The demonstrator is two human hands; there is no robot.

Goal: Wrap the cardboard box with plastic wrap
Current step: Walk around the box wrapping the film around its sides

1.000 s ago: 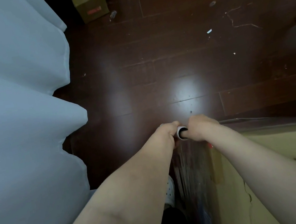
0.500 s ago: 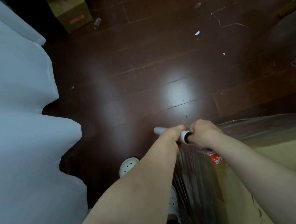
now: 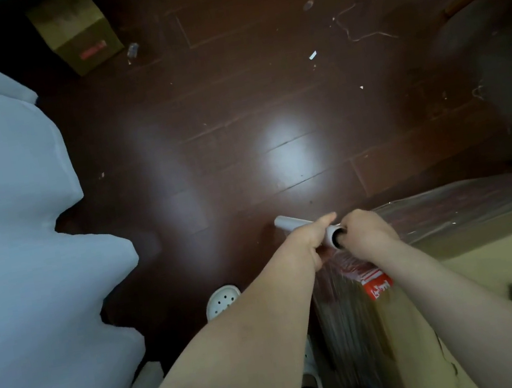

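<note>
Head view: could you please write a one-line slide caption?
Left hand and right hand hold the plastic wrap roll at the film-covered corner of the cardboard box.

I read cardboard box at 4 o'clock, wrap roll above its corner, just below centre. Left hand grips roll's middle, right hand its right end. Shoe on floor at 7 — small carton at 11 — curtain along 9.

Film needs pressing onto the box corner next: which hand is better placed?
Right, likely. The left hand grips the roll out over the floor; the right hand, at its near end, sits over the corner of the cardboard box.
</note>
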